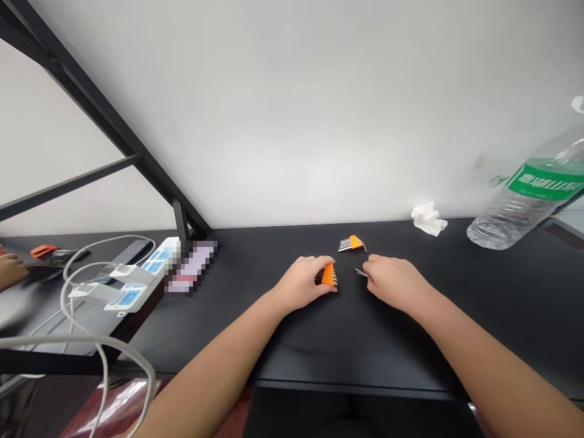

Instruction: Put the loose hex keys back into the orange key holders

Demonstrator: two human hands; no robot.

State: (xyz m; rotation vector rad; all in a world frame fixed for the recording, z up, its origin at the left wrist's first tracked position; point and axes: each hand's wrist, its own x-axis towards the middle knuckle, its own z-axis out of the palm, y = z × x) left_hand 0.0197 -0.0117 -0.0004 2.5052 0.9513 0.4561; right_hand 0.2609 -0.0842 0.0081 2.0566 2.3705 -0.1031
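Observation:
My left hand (303, 283) is closed around a small orange hex key holder (328, 275), thumb and fingers gripping its two ends. Short metal ends stick out along the holder's right side. To the right, my right hand (390, 280) is closed on thin metal hex keys (361, 272), whose tips point left toward the holder. How many it grips is hidden by the fingers. A second orange holder (356, 242) lies on the black table just behind and between my hands, with several silver hex keys fanned out to its left.
A crumpled white tissue (429, 219) and a large clear bottle (511, 210) with a green label stand by the wall at right. On the left are a power strip (152, 267) with plugs, looping white cables (68, 292), a black metal frame (109, 128) and another person's hand (11, 271).

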